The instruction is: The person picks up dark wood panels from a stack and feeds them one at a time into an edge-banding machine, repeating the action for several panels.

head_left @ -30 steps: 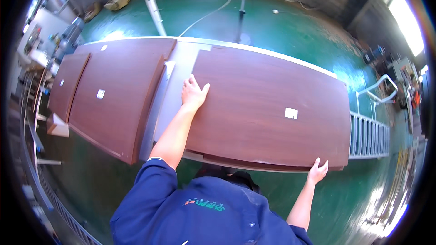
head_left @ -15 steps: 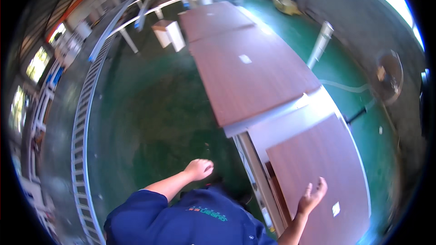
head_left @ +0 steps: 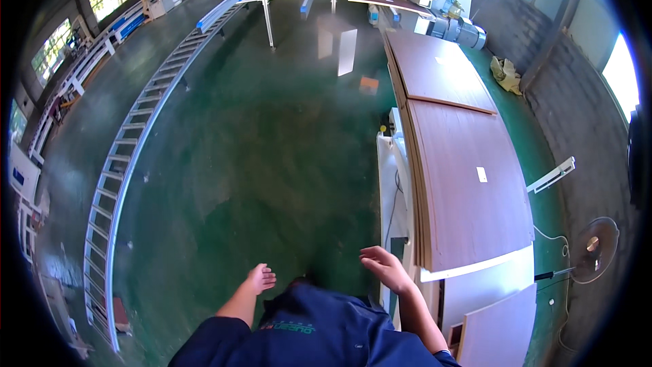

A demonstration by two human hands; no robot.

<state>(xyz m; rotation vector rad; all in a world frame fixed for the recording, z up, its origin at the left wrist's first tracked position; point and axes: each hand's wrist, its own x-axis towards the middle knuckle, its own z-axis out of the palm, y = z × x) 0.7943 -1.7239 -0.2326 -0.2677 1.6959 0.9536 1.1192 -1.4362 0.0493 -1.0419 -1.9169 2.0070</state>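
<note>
My left hand [head_left: 261, 278] hangs over the green floor in front of my body, fingers loosely apart and nothing in them. Over on the right, my right hand [head_left: 386, 267] is held out with its fingers stretched, empty, near the side of a long white-framed bench [head_left: 487, 289]. Closest to that hand is a stack of brown wood-grain panels [head_left: 468, 187] with a small white label. Beyond it lies another brown panel [head_left: 441, 71], overlapping the stack's far end. A third brown panel [head_left: 499, 329] rests at the near end of the bench. Neither hand touches a panel.
A roller conveyor [head_left: 129, 143] curves along the left. Metal rails on legs [head_left: 267, 24] stand ahead, near an upright white board [head_left: 347, 52]. To the right are a round fan [head_left: 593, 248], a white post [head_left: 551, 175] and a grey wall [head_left: 523, 34]. A motor [head_left: 462, 31] sits beyond the panels.
My view has swung so the bench runs straighter ahead on the right. My right hand, earlier above the near panel, is now left of the bench; my left hand's fingers have loosened.
</note>
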